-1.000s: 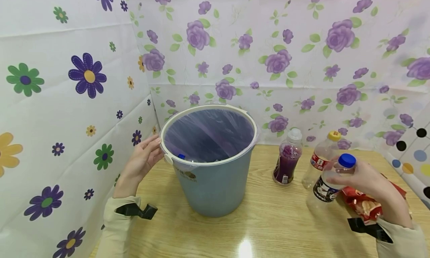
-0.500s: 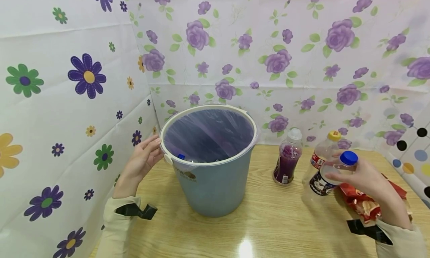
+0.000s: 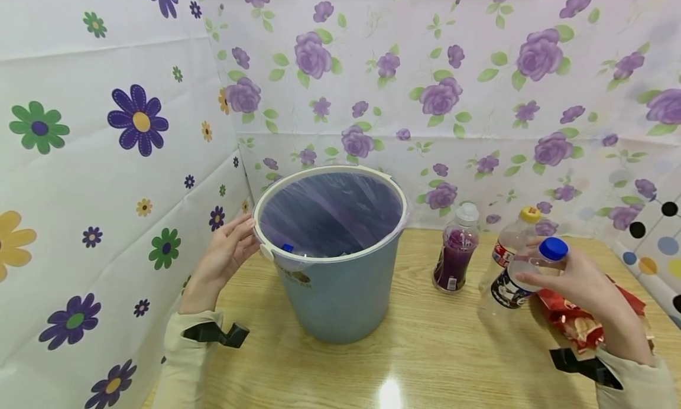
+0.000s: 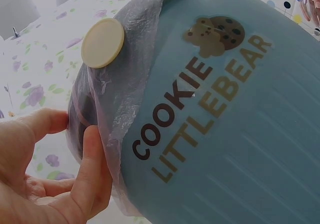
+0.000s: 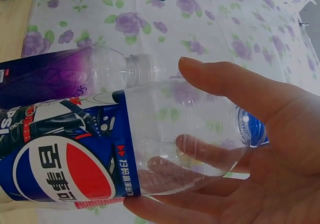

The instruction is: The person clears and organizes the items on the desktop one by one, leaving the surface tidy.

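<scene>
My right hand [image 3: 571, 279] grips a clear plastic Pepsi bottle [image 5: 175, 134] near its shoulder. Its blue cap [image 3: 553, 249] points up and right, and the bottle leans with its lower end to the left. In the right wrist view the thumb lies on one side and the fingers curl under the other. On the left, my left hand [image 3: 229, 249] rests loosely curved fingertips against the outside of a blue-green bucket [image 3: 340, 302], just below its white rim. A thin plastic bag [image 4: 135, 69] lines the bucket and hangs over that edge.
A bottle of purple drink [image 3: 455, 252] stands right of the bucket. A clear bottle with a yellow cap [image 3: 524, 226] is partly behind the Pepsi bottle. A red snack packet [image 3: 577, 323] lies under the right forearm. Inside the bucket, a blue cap [image 3: 287, 248] shows. Flowered cloth walls surround the table.
Over the last second the right hand has shifted the Pepsi bottle slightly left and tilted it further. It has stayed nearly still since half a second ago; the left hand has not moved.
</scene>
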A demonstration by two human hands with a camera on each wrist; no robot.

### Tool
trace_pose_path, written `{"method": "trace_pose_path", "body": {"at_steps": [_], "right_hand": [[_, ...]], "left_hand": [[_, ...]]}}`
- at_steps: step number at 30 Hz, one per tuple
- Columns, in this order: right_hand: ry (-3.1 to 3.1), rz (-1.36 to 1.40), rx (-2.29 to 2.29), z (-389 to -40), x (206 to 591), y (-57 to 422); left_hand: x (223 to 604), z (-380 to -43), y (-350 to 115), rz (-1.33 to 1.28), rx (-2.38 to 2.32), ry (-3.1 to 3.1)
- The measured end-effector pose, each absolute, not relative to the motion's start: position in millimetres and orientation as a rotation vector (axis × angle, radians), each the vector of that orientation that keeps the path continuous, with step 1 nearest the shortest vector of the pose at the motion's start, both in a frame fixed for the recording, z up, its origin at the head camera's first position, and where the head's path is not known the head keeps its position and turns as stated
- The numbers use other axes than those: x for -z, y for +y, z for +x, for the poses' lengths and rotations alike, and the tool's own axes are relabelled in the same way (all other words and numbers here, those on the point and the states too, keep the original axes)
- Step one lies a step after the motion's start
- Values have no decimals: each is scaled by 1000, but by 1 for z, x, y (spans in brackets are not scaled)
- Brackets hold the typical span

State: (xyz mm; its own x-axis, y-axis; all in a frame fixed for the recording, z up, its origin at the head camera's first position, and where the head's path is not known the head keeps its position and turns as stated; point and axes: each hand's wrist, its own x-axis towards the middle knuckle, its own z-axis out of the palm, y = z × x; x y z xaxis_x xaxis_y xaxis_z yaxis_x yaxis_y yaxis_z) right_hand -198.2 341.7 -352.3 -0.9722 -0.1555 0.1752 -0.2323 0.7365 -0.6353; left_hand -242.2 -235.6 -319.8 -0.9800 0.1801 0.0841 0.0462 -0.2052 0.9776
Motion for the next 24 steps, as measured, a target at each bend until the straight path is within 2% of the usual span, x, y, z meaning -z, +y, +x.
{"method": "trace_pose_path", "body": {"at_steps": [15,24], "right_hand": [[-2856,259,-1034,-196,346,338],[-2793,363,-990,-194,346,338]], "left_hand": [[318,-243,-235,263,-2362,1923],[320,-242,-236,265,-2362,1913]]}}
